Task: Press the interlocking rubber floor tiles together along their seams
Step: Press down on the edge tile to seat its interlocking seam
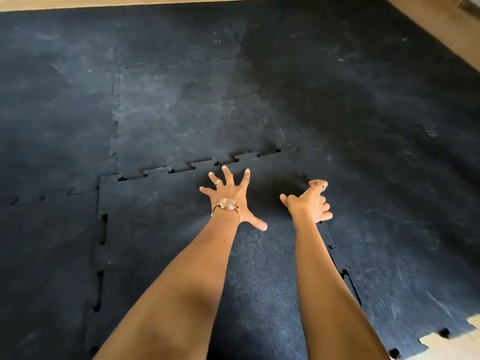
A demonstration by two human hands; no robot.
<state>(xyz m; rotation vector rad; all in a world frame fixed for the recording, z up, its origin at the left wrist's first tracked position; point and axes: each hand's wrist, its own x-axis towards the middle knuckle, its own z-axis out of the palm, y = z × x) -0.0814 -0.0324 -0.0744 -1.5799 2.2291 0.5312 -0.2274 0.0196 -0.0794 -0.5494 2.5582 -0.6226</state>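
Note:
Black interlocking rubber tiles cover the floor. The near tile (161, 219) lies below me, its toothed far seam (197, 165) and left seam (102, 229) showing gaps. My left hand (230, 197), wearing a watch and a ring, is spread flat on this tile just short of the far seam. My right hand (310, 201) has its fingers curled, resting near the right seam (331, 240) where the tile meets the tile to the right (402, 216). Neither hand holds anything.
More joined tiles (187, 113) stretch ahead and to the left. Bare wooden floor (441, 24) shows along the top and right edges, and again at the bottom right corner (457, 344) beyond the toothed tile edge.

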